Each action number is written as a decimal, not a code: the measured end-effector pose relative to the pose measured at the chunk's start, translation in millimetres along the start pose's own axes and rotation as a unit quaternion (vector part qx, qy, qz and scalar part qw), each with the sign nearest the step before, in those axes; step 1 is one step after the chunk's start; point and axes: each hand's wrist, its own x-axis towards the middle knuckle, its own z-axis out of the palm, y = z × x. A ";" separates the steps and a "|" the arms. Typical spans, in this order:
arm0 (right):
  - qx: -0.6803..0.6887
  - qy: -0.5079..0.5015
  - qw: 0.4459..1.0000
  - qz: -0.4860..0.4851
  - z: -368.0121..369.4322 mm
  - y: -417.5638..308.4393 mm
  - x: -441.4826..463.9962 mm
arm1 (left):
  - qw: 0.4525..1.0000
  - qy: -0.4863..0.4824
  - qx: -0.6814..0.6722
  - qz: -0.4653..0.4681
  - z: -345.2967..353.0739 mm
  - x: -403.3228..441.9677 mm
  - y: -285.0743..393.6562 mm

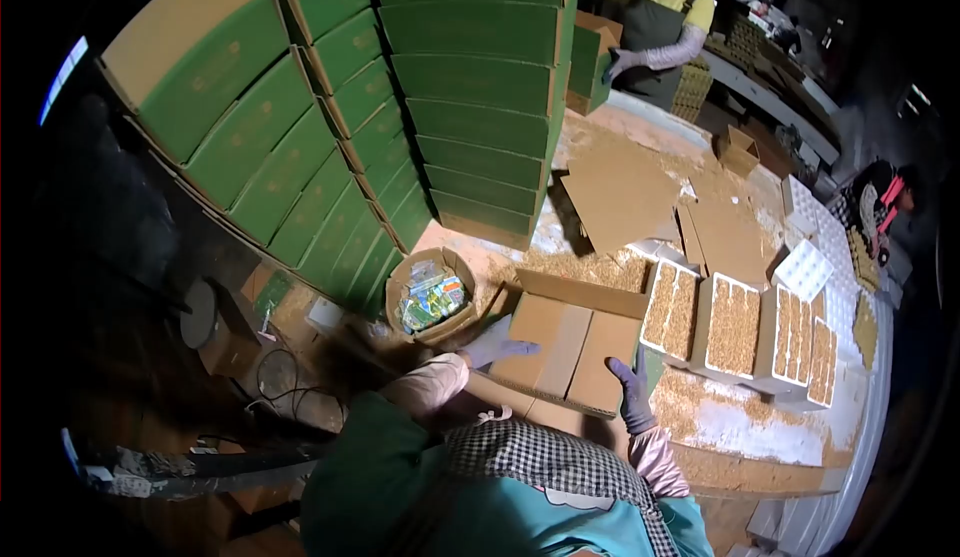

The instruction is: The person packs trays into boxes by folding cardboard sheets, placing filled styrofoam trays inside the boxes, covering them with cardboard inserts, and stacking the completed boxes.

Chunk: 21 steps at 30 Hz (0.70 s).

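Here I am at the desk point(760, 435), pale and strewn with tan crumbs, and the cardboard box point(540, 337) sits at its near edge, right in front of my body, one flap standing along the far side. My left hand point(498, 345), gloved, lies over its left edge, fingers apart and stretched flat; my right hand point(632, 395) is at the right side, thumb and fingers apart, not closed into a grip. Just right of the box, a slanting row of white-edged containers point(731, 329) packed with tan crumbs; beyond it, flat cardboard sheets point(625, 195). Over to the left, a round tub point(398, 287) holds colourful packets point(434, 299), and behind it tower the green boxes point(475, 87), stacked high. Across the desk, a co-worker point(655, 42) has a gloved hand on another green carton point(590, 62). Dim room, bright slits upper left, a loose cable point(292, 389) looping low on the left.
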 end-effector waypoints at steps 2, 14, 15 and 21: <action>0.183 0.019 0.983 0.017 -13.1 -6.6 10.0 | 0.998 0.010 0.028 0.055 -29.3 17.3 37.7; 0.252 -0.129 0.878 -0.386 -19.1 -412.3 214.8 | 0.692 0.598 0.080 0.397 -313.5 94.8 344.7; 0.237 -0.160 0.877 -0.385 3.9 -438.8 229.4 | 0.690 0.595 0.081 0.405 -313.8 96.0 346.6; 0.008 -0.251 0.910 -0.329 157.0 -495.6 313.0 | 0.766 0.522 0.078 0.366 -294.1 96.2 358.9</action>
